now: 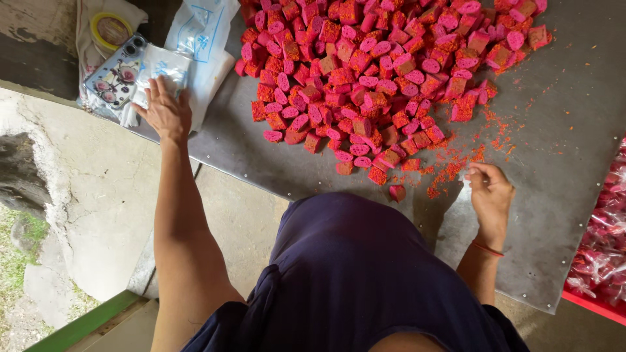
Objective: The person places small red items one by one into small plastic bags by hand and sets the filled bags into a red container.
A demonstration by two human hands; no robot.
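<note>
1. Across the top of the view, a grey metal sheet tabletop (561,130) carries everything; its near edge runs diagonally from upper left down to lower right, and bare metal lies open at the right and along the near edge.
2. Spread over its upper middle, a wide heap of pink and orange-red cut chunks (372,72) thins toward the near edge, with one stray chunk (396,193) and loose red crumbs (456,166) just beside it.
3. At the table's left corner lies a stack of clear plastic bags (195,45), long axis running from the corner up and away.
4. Right of the table, a red tray of filled bags (603,254) sits at the frame's edge.
5. Left hand (164,111) rests flat on the bags, fingers spread apart.
6. Right hand (489,192) hovers at the crumbs, fingertips pinched together; what they grip, I cannot tell.
7. A phone in a patterned case (117,75) lies just beside the left hand.
</note>
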